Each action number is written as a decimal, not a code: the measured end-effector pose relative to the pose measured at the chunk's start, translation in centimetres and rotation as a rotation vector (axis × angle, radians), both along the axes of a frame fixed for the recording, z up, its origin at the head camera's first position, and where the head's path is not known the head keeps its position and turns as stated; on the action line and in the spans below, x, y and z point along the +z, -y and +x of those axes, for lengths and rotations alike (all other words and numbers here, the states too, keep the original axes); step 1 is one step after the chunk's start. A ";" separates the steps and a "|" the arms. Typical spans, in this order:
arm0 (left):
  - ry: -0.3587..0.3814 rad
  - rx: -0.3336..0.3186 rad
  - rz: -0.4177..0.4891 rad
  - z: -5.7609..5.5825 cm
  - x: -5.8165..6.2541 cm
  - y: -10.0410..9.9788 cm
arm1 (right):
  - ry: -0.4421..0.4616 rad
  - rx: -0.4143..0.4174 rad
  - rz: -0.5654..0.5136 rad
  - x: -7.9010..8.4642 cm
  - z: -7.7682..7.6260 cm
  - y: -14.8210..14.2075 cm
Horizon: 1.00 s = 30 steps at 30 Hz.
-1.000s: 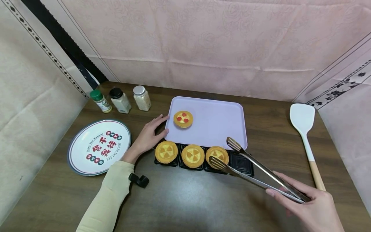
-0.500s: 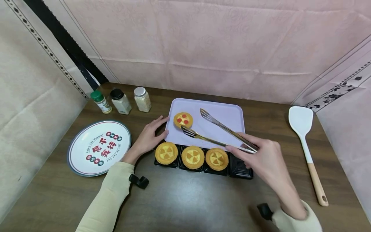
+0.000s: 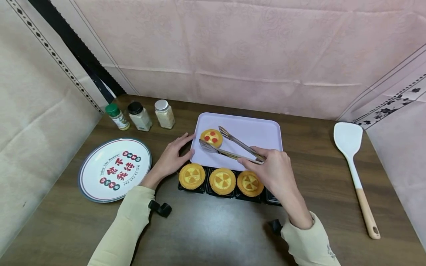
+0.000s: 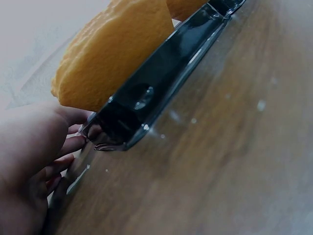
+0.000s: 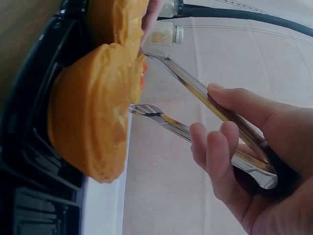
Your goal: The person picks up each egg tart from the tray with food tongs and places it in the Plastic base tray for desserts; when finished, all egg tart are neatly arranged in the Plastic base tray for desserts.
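Note:
My right hand (image 3: 274, 170) grips a pair of metal tongs (image 3: 241, 144) over the lilac tray (image 3: 256, 129). The tongs' spread tips lie at either side of a small tart with red spots (image 3: 211, 137) at the tray's left end. Fingers extended, my left hand (image 3: 171, 155) touches the tray's left edge. Along the tray's near side runs a black plastic holder (image 3: 273, 199) with three yellow-topped tarts (image 3: 222, 181); its rightmost compartment is partly hidden by my right arm. In the right wrist view, thumb and fingers lie along the tongs' arms (image 5: 193, 90).
A round white plate (image 3: 90, 173) with red lettering lies to the left. Behind it stand three seasoning jars (image 3: 164, 116) with green, black and silver lids. On the right lies a white spatula (image 3: 347, 138) with a wooden handle. Cloth (image 3: 233, 48) hangs behind the table.
My right hand has carried the tongs left and away from me, from over the black holder to the red-spotted tart, and their tips have come closer together. The left hand stays put.

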<state>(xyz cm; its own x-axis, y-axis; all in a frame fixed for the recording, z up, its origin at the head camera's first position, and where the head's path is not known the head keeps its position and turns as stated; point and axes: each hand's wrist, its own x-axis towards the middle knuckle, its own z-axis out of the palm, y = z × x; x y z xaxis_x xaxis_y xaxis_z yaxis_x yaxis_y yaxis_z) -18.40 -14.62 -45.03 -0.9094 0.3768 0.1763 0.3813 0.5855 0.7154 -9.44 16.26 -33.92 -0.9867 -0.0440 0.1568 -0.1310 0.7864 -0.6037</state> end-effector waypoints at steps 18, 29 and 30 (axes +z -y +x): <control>0.017 0.006 -0.020 0.1 0.1 0.0 | -0.132 0.040 0.022 -0.1 -0.1 -0.6; 0.016 0.003 -0.010 0.0 0.0 0.0 | -0.123 0.042 0.002 0.6 0.3 -1.1; 0.013 0.000 -0.006 0.0 0.0 -0.1 | -0.117 0.037 -0.006 0.6 0.4 -1.3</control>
<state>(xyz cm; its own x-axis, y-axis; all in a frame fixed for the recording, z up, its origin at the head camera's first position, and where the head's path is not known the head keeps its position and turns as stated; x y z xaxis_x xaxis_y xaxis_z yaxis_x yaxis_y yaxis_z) -18.44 -14.57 -45.05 -0.9115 0.3779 0.1625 0.3723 0.5898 0.7166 -9.04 17.52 -33.28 -0.9595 -0.0783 0.2707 -0.2291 0.7759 -0.5877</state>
